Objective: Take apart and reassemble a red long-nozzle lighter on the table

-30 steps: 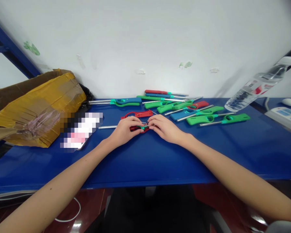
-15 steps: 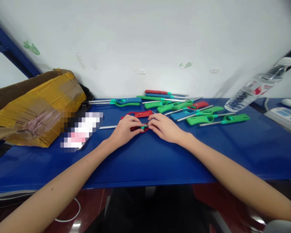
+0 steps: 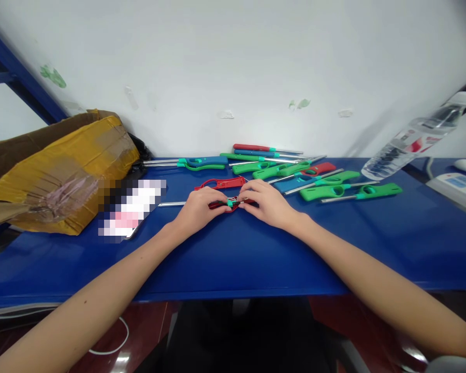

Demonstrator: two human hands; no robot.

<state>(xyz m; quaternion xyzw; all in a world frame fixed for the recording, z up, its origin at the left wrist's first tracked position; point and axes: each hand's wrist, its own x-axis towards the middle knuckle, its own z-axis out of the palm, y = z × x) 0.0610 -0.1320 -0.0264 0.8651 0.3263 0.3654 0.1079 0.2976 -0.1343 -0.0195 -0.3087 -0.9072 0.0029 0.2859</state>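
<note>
A red long-nosed gas lighter (image 3: 233, 208) lies opened between my hands, its dark and teal inner parts showing. Its thin metal tube (image 3: 171, 204) sticks out to the left. My left hand (image 3: 202, 208) is closed around the handle end near the tube, fingertips at the teal part. My right hand (image 3: 267, 203) pinches the other end of the lighter; what small part it touches is mostly hidden by the fingers. Just behind the fingers is a loose red handle shell (image 3: 227, 183), lying flat on the blue table.
Several green, blue and red gas lighters (image 3: 379, 190) are spread along the back and right. To the left are a taped cardboard box (image 3: 68, 171) and a blurred-out phone (image 3: 140, 207). A water bottle (image 3: 411, 137) and a white device (image 3: 458, 189) stand at the right.
My right fingers have shifted slightly on the lighter, showing more of its inner parts. The left hand stays nearly as it was.
</note>
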